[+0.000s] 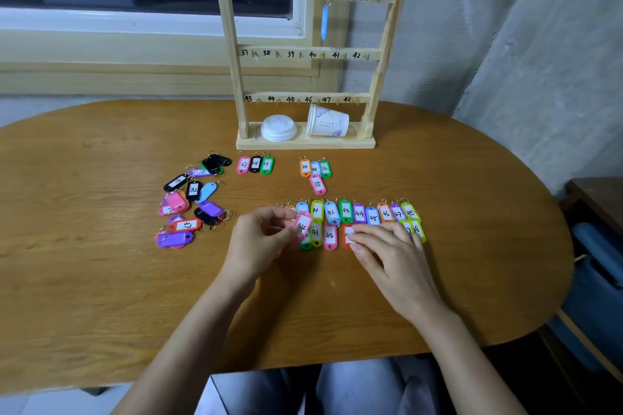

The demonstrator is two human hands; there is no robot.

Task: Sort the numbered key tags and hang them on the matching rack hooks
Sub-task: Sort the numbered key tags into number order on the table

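Oval brown wooden table (101, 280): at 12 o'clock a pale wooden hook rack (232, 44) holds one blue tag (324, 22) at 34, with a tipped white paper cup (328, 121) on its base. Loose mixed tags (192, 199) crowd 9 o'clock. The left hand (259, 239) pinches a pink numbered tag (302, 224) over the sorted rows (359, 212); the right hand (391, 253), fingers nearly straight, touches the lower row (330, 236). Plain wood reaches the 6 o'clock edge.

Left grip (266, 232) fingers curled, pinching pink tag (302, 224); right grip (387, 249) palm down, fingers straight.
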